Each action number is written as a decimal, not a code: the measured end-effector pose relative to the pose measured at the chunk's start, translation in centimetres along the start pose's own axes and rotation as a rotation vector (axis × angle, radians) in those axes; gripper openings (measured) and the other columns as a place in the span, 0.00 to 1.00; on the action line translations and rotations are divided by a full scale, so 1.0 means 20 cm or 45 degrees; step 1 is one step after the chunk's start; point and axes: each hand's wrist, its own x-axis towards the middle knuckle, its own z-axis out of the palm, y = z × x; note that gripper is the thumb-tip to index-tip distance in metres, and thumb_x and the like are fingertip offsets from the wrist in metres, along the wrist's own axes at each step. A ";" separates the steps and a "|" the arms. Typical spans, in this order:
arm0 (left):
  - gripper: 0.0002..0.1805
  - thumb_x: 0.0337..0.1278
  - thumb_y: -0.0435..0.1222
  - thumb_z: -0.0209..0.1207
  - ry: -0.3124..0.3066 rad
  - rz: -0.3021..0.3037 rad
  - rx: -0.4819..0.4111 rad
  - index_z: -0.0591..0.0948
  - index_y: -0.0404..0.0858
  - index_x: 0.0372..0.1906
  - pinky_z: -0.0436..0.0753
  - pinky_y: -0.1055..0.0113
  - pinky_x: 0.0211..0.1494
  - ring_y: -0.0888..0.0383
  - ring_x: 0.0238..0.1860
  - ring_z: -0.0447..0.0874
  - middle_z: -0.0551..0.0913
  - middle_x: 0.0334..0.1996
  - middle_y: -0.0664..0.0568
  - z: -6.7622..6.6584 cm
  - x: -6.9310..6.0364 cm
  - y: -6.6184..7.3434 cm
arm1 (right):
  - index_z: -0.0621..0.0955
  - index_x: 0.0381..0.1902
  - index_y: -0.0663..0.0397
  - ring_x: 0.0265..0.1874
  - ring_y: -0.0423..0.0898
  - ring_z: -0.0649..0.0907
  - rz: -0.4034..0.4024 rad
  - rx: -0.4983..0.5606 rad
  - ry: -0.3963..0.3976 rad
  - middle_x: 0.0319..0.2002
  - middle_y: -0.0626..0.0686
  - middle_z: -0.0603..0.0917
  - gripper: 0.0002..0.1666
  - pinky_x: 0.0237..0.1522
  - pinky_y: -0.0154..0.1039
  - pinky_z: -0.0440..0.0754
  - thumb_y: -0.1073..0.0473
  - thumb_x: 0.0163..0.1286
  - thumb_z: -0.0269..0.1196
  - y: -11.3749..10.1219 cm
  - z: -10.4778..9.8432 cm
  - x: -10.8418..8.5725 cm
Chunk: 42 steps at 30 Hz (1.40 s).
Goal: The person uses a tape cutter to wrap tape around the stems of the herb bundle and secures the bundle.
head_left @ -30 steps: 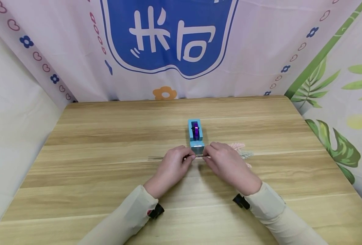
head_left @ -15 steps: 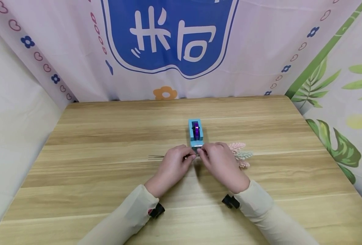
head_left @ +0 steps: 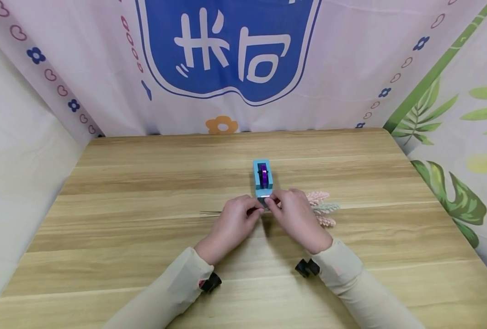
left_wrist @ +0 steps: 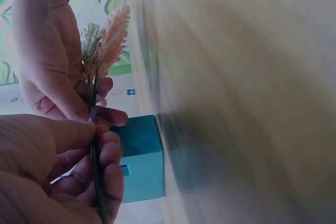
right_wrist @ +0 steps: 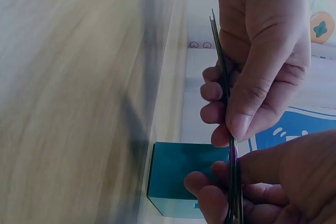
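Note:
My left hand [head_left: 236,220] pinches the thin dark stems [head_left: 210,213] of a small bunch of flower sprigs between thumb and fingers. Close beside it, my right hand [head_left: 297,218] curls its thumb and fingertips round the same stems, nearer the flower heads. Pink and pale green plume-like flower heads [head_left: 326,209] stick out to the right, partly hidden by that hand. A bit of purple tape [right_wrist: 233,149] shows on the stems between the two thumbs. Just beyond the fingertips stands a light blue tape dispenser [head_left: 263,176] with a purple roll.
The wooden table [head_left: 144,183] spreads out on both sides of the hands. A printed curtain [head_left: 334,91] with a blue emblem hangs behind its far edge. Black wrist cameras [head_left: 307,267] sit below both cuffs.
My right hand has shifted left along the stems until close to the left hand, uncovering more of the flower heads. The left hand and the dispenser stay almost where they were.

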 end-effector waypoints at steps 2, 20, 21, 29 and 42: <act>0.05 0.69 0.32 0.65 -0.011 -0.005 -0.007 0.89 0.36 0.38 0.79 0.71 0.35 0.61 0.32 0.80 0.89 0.34 0.49 -0.01 0.01 0.00 | 0.87 0.34 0.53 0.21 0.40 0.74 -0.001 0.002 0.005 0.21 0.45 0.83 0.11 0.60 0.55 0.76 0.56 0.77 0.64 0.00 0.00 0.00; 0.26 0.76 0.38 0.60 -0.064 -0.179 0.012 0.75 0.34 0.72 0.87 0.65 0.42 0.55 0.40 0.86 0.84 0.64 0.40 -0.06 0.17 -0.04 | 0.84 0.29 0.51 0.19 0.41 0.73 0.014 0.022 -0.014 0.16 0.44 0.77 0.14 0.66 0.59 0.74 0.55 0.77 0.65 0.01 0.01 0.00; 0.26 0.76 0.38 0.60 -0.069 -0.182 0.010 0.75 0.34 0.73 0.85 0.66 0.39 0.56 0.36 0.84 0.83 0.65 0.40 -0.06 0.17 -0.04 | 0.84 0.29 0.51 0.19 0.41 0.73 0.012 0.024 -0.011 0.16 0.44 0.77 0.14 0.66 0.59 0.74 0.55 0.77 0.65 0.01 0.01 0.00; 0.26 0.78 0.39 0.59 -0.100 -0.187 0.002 0.74 0.36 0.73 0.71 0.73 0.25 0.62 0.19 0.65 0.81 0.68 0.40 -0.06 0.18 -0.04 | 0.85 0.30 0.52 0.18 0.40 0.73 -0.001 0.024 0.007 0.16 0.44 0.78 0.13 0.67 0.60 0.73 0.55 0.77 0.65 0.02 0.01 0.00; 0.25 0.77 0.39 0.60 -0.115 -0.192 -0.011 0.76 0.35 0.72 0.71 0.72 0.26 0.60 0.22 0.66 0.86 0.61 0.40 -0.06 0.20 -0.03 | 0.85 0.30 0.51 0.20 0.39 0.74 -0.017 0.011 0.037 0.17 0.44 0.80 0.11 0.64 0.58 0.72 0.57 0.75 0.67 0.02 0.01 -0.01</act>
